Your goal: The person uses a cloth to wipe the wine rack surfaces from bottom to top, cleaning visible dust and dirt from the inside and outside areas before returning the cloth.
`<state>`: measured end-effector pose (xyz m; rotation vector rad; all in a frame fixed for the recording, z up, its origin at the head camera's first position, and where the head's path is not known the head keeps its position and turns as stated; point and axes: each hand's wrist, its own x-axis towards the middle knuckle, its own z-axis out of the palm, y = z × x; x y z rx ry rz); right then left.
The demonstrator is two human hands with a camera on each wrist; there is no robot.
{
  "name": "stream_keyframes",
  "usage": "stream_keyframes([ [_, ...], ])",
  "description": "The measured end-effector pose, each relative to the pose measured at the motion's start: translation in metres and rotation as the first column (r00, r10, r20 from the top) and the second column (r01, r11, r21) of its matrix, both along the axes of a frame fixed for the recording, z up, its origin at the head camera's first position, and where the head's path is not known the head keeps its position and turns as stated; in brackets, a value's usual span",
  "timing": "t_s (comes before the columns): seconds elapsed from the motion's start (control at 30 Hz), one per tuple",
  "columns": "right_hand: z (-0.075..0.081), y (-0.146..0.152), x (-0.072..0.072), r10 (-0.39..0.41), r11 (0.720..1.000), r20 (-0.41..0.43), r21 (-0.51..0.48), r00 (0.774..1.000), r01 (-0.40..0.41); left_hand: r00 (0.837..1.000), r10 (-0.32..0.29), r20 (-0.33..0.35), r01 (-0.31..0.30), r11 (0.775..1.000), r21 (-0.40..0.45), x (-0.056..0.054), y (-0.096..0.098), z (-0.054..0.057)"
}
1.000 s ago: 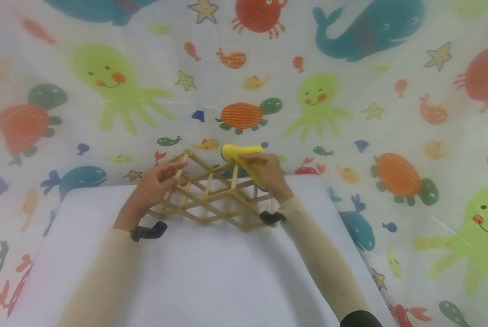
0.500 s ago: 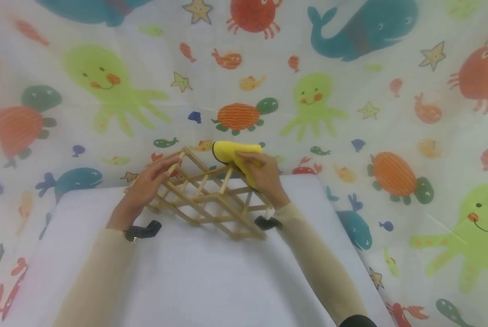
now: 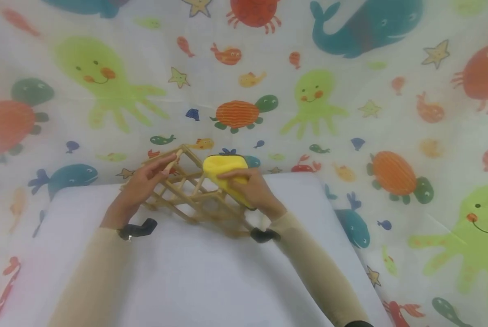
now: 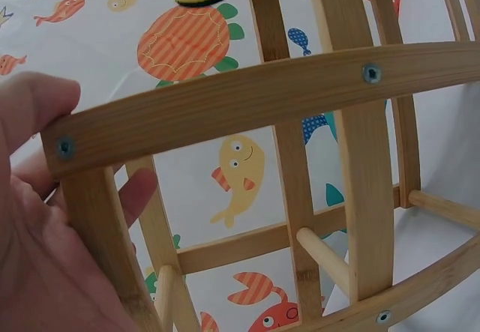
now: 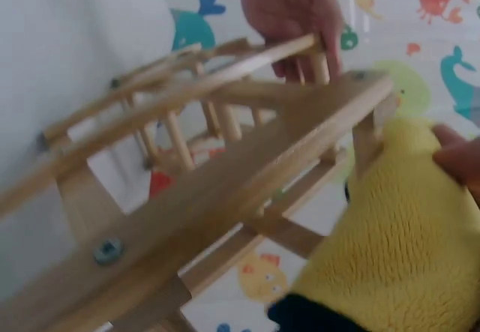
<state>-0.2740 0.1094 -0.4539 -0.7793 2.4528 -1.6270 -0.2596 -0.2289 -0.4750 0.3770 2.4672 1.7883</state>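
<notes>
The L hand holds one end of a wood rack. Its thumb is on one side of the end bar & its fingers go round the other, so the grip is clamped on the wood. The R hand has a yellow cloth bunched up tight b/w thumb & fingers.

The rack sits on the white table, near the back edge. It's made of flat, smooth, light brown sticks that cross like X's, w/ diamond-shaped gaps. Round rods join the front & back sides. Shiny round metal bolts pin the sticks where they cross.

The cloth is soft & fuzzy, w/ tiny bumps in rows & a dark edge. It's at the top of the rack, on the R hand's side. The R wrist pic is blurry, so it's hard to tell how much cloth touches the wood.

Both arms have tan sleeves & black straps at the wrists. Behind the table hangs a white sheet w/ sea animals, incl. an orange stripy turtle.
</notes>
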Motion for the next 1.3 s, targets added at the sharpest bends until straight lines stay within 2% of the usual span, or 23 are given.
stream_keyframes([
  [0.1, 0.006, 0.004, 0.006, 0.044, 0.998, 0.047, 0.04, 0.998, -0.046, 1.0, -0.001, 0.019, 0.0, 1.0, 0.006, 0.002, -0.003, -0.002],
  [0.17, 0.01, 0.008, 0.003, 0.019, 1.0, 0.036, 0.018, 0.999, -0.02, 1.0, -0.002, 0.021, 0.002, 1.0, 0.021, 0.0, -0.003, -0.005],
  [0.23, 0.017, 0.011, -0.001, -0.046, 0.997, 0.009, -0.055, 0.999, 0.046, 1.0, -0.002, 0.025, 0.002, 1.0, 0.026, -0.001, -0.002, -0.006],
  [0.3, 0.022, 0.012, -0.008, -0.116, 0.982, -0.022, -0.153, 0.993, 0.111, 1.0, -0.003, 0.019, 0.003, 1.0, 0.025, -0.003, -0.001, -0.007],
  [0.4, 0.025, 0.006, -0.016, -0.143, 0.963, -0.031, -0.235, 0.989, 0.132, 1.0, -0.004, 0.026, 0.004, 1.0, 0.015, -0.002, -0.002, -0.006],
  [0.43, 0.024, 0.003, -0.017, -0.134, 0.967, -0.033, -0.222, 0.99, 0.123, 1.0, -0.004, 0.022, 0.004, 1.0, 0.013, -0.001, -0.002, -0.006],
  [0.53, 0.019, -0.008, -0.019, -0.106, 0.99, -0.036, -0.098, 0.994, 0.102, 1.0, -0.006, 0.014, 0.006, 1.0, 0.018, 0.0, -0.004, -0.005],
  [0.67, 0.015, -0.015, -0.013, -0.076, 0.996, -0.037, 0.051, 0.996, 0.078, 0.999, -0.017, 0.027, 0.017, 0.999, 0.029, 0.0, -0.003, -0.003],
  [0.77, 0.018, -0.014, -0.008, -0.019, 0.998, 0.02, 0.068, 1.0, 0.017, 0.999, -0.011, 0.042, 0.011, 1.0, 0.016, -0.001, -0.003, -0.002],
  [0.8, 0.02, -0.013, -0.007, 0.0, 0.999, 0.04, 0.049, 0.999, -0.002, 0.999, -0.008, 0.039, 0.008, 1.0, 0.011, -0.001, -0.003, -0.001],
  [0.87, 0.027, -0.009, -0.009, 0.022, 1.0, 0.027, -0.012, 0.999, -0.021, 1.0, 0.0, 0.029, 0.0, 1.0, 0.0, -0.001, -0.004, -0.002],
  [1.0, 0.048, 0.001, -0.021, -0.026, 0.98, -0.109, -0.199, 0.994, 0.004, 1.0, -0.009, -0.005, 0.009, 1.0, 0.005, -0.003, -0.004, -0.004],
  [1.1, 0.066, 0.003, -0.032, -0.066, 0.963, -0.195, -0.269, 0.978, 0.012, 1.0, -0.021, -0.01, 0.021, 1.0, 0.02, -0.003, -0.005, -0.005],
  [1.2, 0.081, -0.003, -0.044, -0.059, 0.966, -0.214, -0.26, 0.975, 0.002, 1.0, -0.014, 0.007, 0.014, 1.0, 0.018, -0.003, -0.005, -0.005],
  [1.3, 0.085, -0.015, -0.062, -0.015, 0.982, -0.189, -0.189, 0.982, -0.021, 1.0, -0.001, 0.017, 0.0, 1.0, 0.024, -0.002, -0.005, -0.005],
])
